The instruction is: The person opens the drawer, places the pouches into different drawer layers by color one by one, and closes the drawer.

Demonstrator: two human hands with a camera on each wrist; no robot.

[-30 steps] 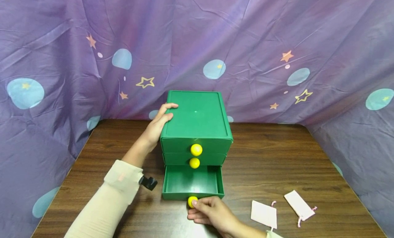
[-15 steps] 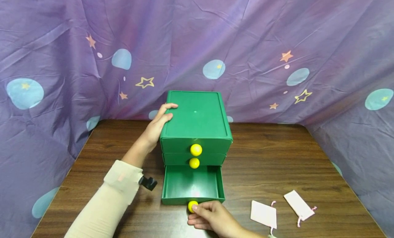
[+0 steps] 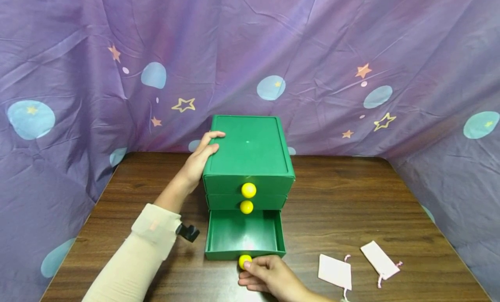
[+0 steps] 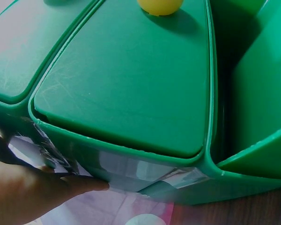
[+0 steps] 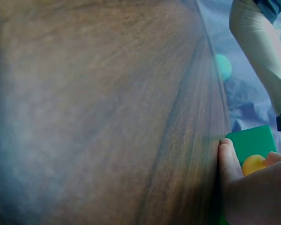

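Head view: over the last second the drawer (image 3: 246, 237) has slid slightly further out of the cabinet (image 3: 250, 154), then stayed put through the latest half second, so the pull seems paused with its interior exposed. The right hand (image 3: 273, 276) pinches the knob (image 3: 243, 260); the drawer's front lies just beyond it. The left hand (image 3: 198, 163) rests on the cabinet's left top edge, fingers fairly straight. Two bags (image 3: 334, 270) lie on the bench (image 3: 332, 215), right of the right hand.
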